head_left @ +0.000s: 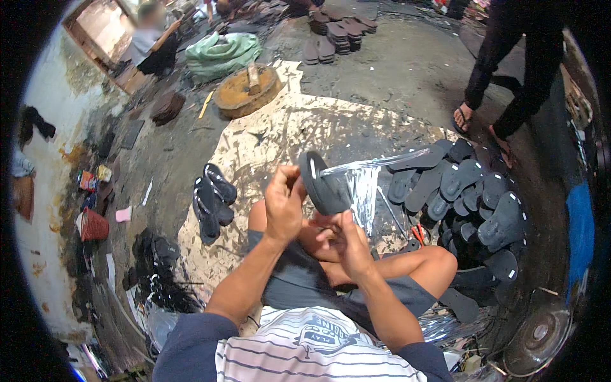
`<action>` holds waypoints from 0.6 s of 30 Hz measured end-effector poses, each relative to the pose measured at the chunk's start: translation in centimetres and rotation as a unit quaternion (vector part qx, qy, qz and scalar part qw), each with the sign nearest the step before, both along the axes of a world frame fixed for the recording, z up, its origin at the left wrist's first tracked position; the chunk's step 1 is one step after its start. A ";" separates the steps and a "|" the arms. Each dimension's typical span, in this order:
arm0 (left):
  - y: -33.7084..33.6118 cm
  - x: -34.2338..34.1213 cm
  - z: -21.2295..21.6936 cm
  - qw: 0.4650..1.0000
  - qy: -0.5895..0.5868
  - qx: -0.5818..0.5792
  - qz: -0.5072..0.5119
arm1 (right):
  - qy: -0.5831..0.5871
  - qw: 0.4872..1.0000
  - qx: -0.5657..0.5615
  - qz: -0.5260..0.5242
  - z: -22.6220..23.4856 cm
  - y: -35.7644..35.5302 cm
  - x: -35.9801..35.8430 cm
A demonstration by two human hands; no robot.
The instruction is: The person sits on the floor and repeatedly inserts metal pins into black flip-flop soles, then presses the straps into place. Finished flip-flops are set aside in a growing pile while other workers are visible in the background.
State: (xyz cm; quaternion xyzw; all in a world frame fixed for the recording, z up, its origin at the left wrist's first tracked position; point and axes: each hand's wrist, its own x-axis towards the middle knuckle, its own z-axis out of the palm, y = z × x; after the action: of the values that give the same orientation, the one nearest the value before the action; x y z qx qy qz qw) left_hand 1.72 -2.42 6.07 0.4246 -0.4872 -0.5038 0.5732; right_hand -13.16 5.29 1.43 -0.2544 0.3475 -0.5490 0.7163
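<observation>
The person sits on the floor with knees bent, both forearms rising from the lower edge of the view toward the middle. The left hand (pixel 284 198) is closed around the heel end of a dark grey rubber sandal (pixel 323 184), thumb and fingers wrapped over its edge, holding it upright and slightly tilted above the lap. The right hand (pixel 347 239) sits just below and to the right of the sandal, fingers curled and pinched on the lower part of a clear, shiny plastic bag (pixel 364 191); the bag's mouth spreads from the sandal's top toward the right, and the sandal seems to be partly inside it, though how far cannot be told.

To the right of the raised knee lies a loose heap of dark grey sandals (pixel 471 197), overlapping one another on the floor. A red-handled tool (pixel 417 233), likely scissors, lies at the near edge of that heap, half hidden. To the left of the person, a small pile of black sandals (pixel 213 200) rests on a pale, stained sheet of cardboard (pixel 267 137) that covers the concrete floor (pixel 407 70).

Farther off, a round wooden block (pixel 247 90) stands on the floor with a short tool lying on top, a crumpled green sack (pixel 223 54) behind it. Stacks of brown soles (pixel 337 32) stand near the top of the view. Another person's legs in dark trousers (pixel 515 70) stand at the upper right in flip-flops, and a seated person is at the upper left by the wall.
</observation>
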 end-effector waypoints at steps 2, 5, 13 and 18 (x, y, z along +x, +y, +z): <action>2.1 -0.3 -3.5 0.998 0.037 -0.025 -0.034 | -0.123 0.986 0.079 -0.080 -0.3 -2.0 0.9; 3.0 1.0 -5.9 0.998 -0.040 -0.037 -0.043 | -0.095 0.982 0.043 -0.161 -0.6 -4.4 -0.8; 1.5 -1.0 1.8 0.943 -0.270 -0.114 -0.158 | 0.014 0.997 0.004 -0.070 -3.3 -4.0 -2.7; 2.0 -0.1 0.1 0.963 -0.114 -0.088 -0.229 | -0.043 0.996 0.039 -0.065 -2.8 -3.6 -3.2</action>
State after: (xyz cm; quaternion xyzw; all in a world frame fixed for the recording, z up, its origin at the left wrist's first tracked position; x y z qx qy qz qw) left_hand 1.63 -0.45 6.17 0.3043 -0.6762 -0.5249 0.4179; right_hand -16.38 1.70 -1.32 -0.1793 0.3530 -0.5913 0.7026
